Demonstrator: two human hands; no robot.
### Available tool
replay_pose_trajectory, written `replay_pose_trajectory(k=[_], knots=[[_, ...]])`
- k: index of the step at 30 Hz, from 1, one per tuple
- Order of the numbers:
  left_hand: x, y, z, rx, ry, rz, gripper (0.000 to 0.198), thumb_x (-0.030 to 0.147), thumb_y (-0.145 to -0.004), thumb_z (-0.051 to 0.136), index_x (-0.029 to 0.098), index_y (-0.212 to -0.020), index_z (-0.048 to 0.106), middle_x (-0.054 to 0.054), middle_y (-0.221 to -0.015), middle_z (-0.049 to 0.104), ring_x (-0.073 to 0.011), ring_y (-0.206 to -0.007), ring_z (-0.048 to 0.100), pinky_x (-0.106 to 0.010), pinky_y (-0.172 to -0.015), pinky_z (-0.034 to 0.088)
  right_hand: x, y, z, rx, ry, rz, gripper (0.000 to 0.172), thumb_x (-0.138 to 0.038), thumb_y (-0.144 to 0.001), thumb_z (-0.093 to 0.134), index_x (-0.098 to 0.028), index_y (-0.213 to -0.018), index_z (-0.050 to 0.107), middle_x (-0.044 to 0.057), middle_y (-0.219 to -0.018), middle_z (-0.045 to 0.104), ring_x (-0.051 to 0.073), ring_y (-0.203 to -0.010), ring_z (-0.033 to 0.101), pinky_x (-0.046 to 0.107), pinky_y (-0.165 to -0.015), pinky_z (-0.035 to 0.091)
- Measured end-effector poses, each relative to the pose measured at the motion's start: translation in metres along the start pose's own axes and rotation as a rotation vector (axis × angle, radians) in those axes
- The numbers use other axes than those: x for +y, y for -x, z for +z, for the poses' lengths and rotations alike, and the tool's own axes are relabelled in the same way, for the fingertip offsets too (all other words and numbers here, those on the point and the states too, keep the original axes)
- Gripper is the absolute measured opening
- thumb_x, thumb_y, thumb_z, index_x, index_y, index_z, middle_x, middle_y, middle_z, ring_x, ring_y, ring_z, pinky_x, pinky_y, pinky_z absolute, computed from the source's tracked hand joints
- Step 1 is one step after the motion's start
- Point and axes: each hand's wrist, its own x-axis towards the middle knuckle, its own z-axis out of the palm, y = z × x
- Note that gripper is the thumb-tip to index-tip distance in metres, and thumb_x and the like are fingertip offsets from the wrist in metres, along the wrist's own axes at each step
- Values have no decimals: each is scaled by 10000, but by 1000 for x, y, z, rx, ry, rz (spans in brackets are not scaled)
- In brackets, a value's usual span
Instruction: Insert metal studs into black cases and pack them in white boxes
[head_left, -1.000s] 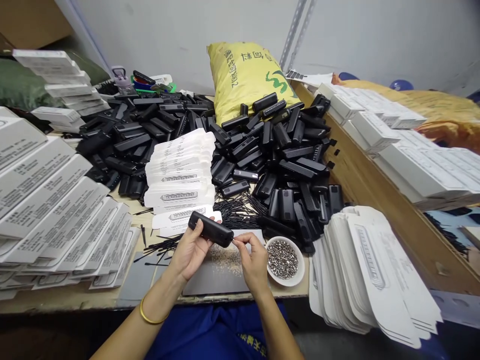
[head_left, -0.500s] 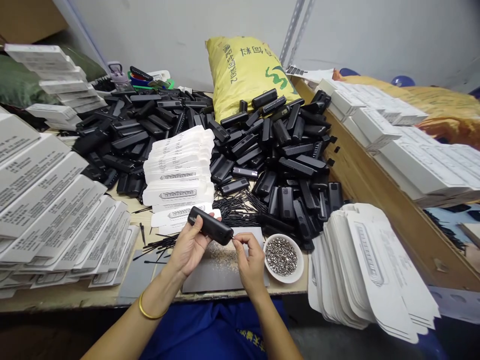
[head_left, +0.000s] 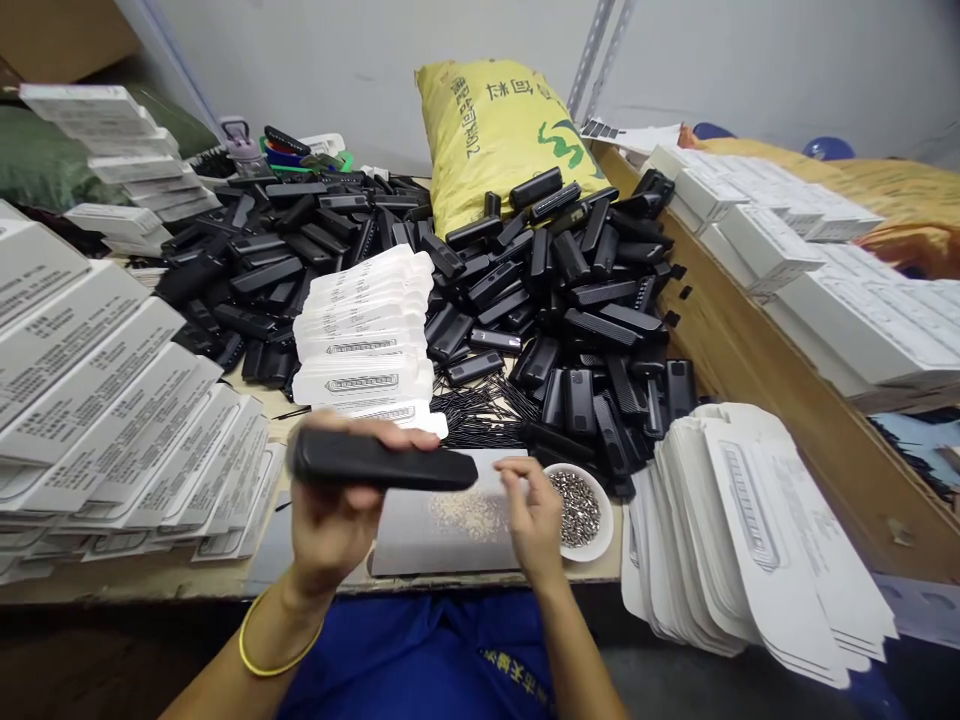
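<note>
My left hand (head_left: pixel 334 525) is closed round a black oblong plastic device (head_left: pixel 390 462), raised above the table and blurred by motion. The device points to the right, its far end sticking out past my fingers. Apart from it, my right hand (head_left: pixel 534 515) is half curled, thumb and forefinger close together; whether anything small is between them I cannot make out. That hand is just left of a white bowl (head_left: pixel 604 535) of small metal pieces (head_left: pixel 577 508). Beneath both hands lies a grey mat (head_left: pixel 409 540) scattered with tiny pale bits (head_left: pixel 469 515).
More black devices (head_left: pixel 600 325) are heaped at the back, before a yellow sack (head_left: pixel 502 140). Black cords (head_left: pixel 484 412) lie beyond the mat. Flat white cartons (head_left: pixel 367 350) are stacked mid-table, others (head_left: pixel 720 520) at right. White boxes (head_left: pixel 97 400) line the left, beside a wooden board (head_left: pixel 810 440) opposite.
My left hand has lifted the device and drawn it left, turning it nearly level. My right hand has come away from the device's end and moved right, towards the bowl.
</note>
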Motion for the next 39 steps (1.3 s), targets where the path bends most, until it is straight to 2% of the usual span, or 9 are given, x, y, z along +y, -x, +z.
replay_pose_trajectory(k=[3, 9, 15, 21, 25, 27, 32, 36, 39], knots=[[-21, -2, 0, -177, -345, -36, 264, 215, -636, 773, 220, -877, 667, -68, -889, 693, -245, -857, 626, -367, -892, 459, 2, -9, -19, 186, 41, 44, 209, -340, -914, 472, -197, -852, 611, 40, -827, 647, 186, -786, 584, 305, -744, 428], [-55, -54, 11, -76, -590, -46, 342, 281, -662, 760, 215, -975, 640, -67, -948, 665, -285, -985, 588, -394, -959, 394, -10, -37, -24, 103, 239, -52, 210, -337, -909, 476, -210, -815, 614, 40, -803, 641, 200, -769, 563, 319, -722, 404], [-10, -72, -57, 113, -724, 60, 371, 129, -595, 775, 212, -946, 688, -82, -1006, 621, -298, -1158, 471, -331, -1026, 339, -8, -57, 53, -245, 665, -203, 123, -242, -878, 544, -215, -787, 624, 96, -814, 657, 256, -831, 511, 375, -756, 342], [-5, -81, -108, 193, -759, 75, 470, -45, -411, 776, 197, -806, 698, -52, -811, 556, -338, -1164, 430, -363, -1028, 337, 4, -74, 118, -511, 875, -53, 266, -247, -723, 754, -111, -911, 624, 199, -978, 658, 315, -982, 515, 405, -832, 316], [13, -95, -98, 159, -765, 96, 442, 34, -375, 836, 215, -759, 715, -67, -870, 590, -363, -1190, 418, -388, -1030, 350, 1, -92, 104, -556, 815, -77, 165, -225, -747, 729, -161, -826, 599, 104, -925, 676, 250, -926, 544, 352, -809, 324], [33, -94, -86, 25, -761, 21, 352, 127, -444, 849, 219, -760, 725, -66, -901, 634, -338, -1142, 496, -356, -979, 407, -9, -99, 84, -558, 732, -134, 96, -209, -798, 669, -187, -824, 579, 44, -889, 670, 206, -888, 547, 323, -810, 329], [49, -60, -44, -450, -280, -645, 280, 259, -677, 745, 129, -925, 725, -140, -860, 716, -301, -856, 680, -364, -772, 519, -31, -109, 32, -518, 250, -293, 117, -198, -788, 633, -222, -716, 544, -8, -787, 627, 184, -827, 530, 328, -827, 353], [20, -29, -22, -395, 40, -715, 386, 396, -780, 666, 90, -1014, 688, -177, -882, 711, -230, -679, 688, -325, -668, 545, -25, -103, 8, -621, -289, -101, 264, -352, -742, 689, -233, -650, 472, -9, -713, 626, 183, -760, 545, 344, -766, 423], [2, -18, -12, -328, 36, -652, 516, 413, -756, 705, 181, -1200, 585, -107, -837, 703, -191, -554, 665, -300, -549, 542, -16, -85, 7, -433, -512, -4, 260, -375, -716, 721, -241, -704, 499, -17, -697, 614, 182, -754, 562, 338, -739, 451]])
